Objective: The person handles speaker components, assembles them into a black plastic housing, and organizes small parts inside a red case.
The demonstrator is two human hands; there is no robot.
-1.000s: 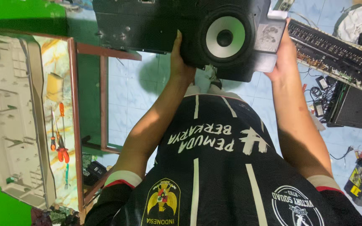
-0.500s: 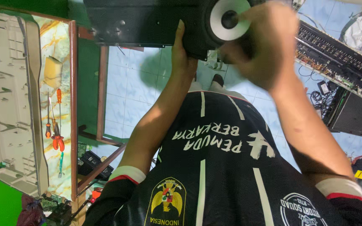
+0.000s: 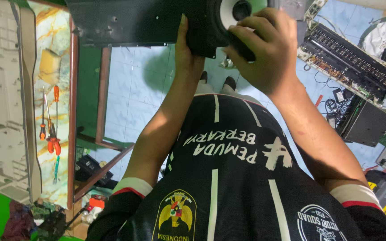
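I hold a black speaker box (image 3: 135, 22) out in front of my body, above the tiled floor. Its grey-white cone (image 3: 235, 10) shows at the top edge of the view. My left hand (image 3: 185, 51) grips the box's near edge from below, just left of the cone. My right hand (image 3: 264, 51) is curled over the black surround beside the cone, with the fingers closed on it. My feet (image 3: 215, 81) show below the box. Most of the box's top is cut off by the frame.
A marble-topped table (image 3: 45, 116) at the left carries screwdrivers (image 3: 55, 102), red pliers (image 3: 52, 143), a yellow block (image 3: 50, 67) and a white plastic panel (image 3: 1, 102). An open electronics chassis (image 3: 349, 58), a black box (image 3: 365, 125) and cables lie on the floor at the right.
My right hand has come off the box's right side and crossed onto its front by the cone. The box sits higher in view, and my left hand keeps its grip.
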